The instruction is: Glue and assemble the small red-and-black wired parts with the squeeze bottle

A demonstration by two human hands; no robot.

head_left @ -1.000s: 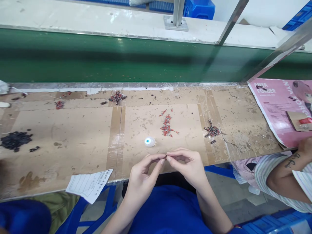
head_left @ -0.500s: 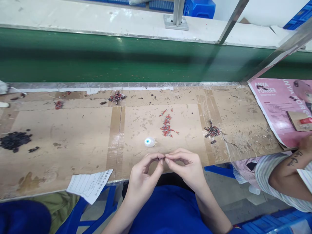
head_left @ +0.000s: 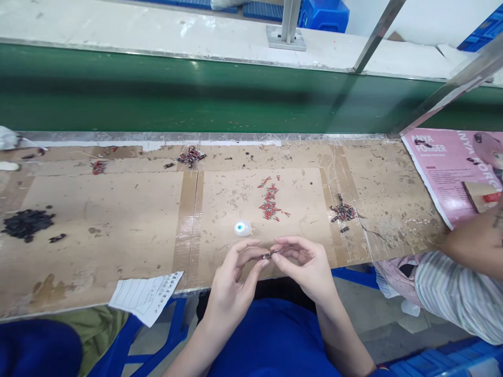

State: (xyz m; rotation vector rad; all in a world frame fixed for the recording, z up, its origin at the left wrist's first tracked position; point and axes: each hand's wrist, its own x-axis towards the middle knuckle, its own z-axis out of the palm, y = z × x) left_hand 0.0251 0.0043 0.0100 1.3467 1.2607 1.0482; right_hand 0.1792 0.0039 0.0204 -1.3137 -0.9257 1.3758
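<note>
Between my two hands is a small dark part (head_left: 270, 255) with a bit of metallic shine; its exact kind is too small to tell. My left hand (head_left: 236, 280) pinches its left end between thumb and fingertips. My right hand (head_left: 304, 264) has thumb and fingers closed round its right end. Just beyond my hands lies a loose pile of small red pieces with metal tips (head_left: 270, 209). A small translucent round container (head_left: 242, 228) with a blue spot stands left of that pile. Right of my hands is a heap of dark-and-red parts (head_left: 344, 211).
Cardboard (head_left: 110, 220) covers the bench, with a black pile of parts (head_left: 27, 224) at far left and another dark-red heap (head_left: 190, 156) at the back. A paper slip (head_left: 145, 298) overhangs the front edge. A co-worker's arm (head_left: 471, 248) reaches in at right, beside a pink poster (head_left: 444, 183).
My fingers have shifted along the small dark part, so more of it shows between them. The co-worker's arm at right has moved further over the bench.
</note>
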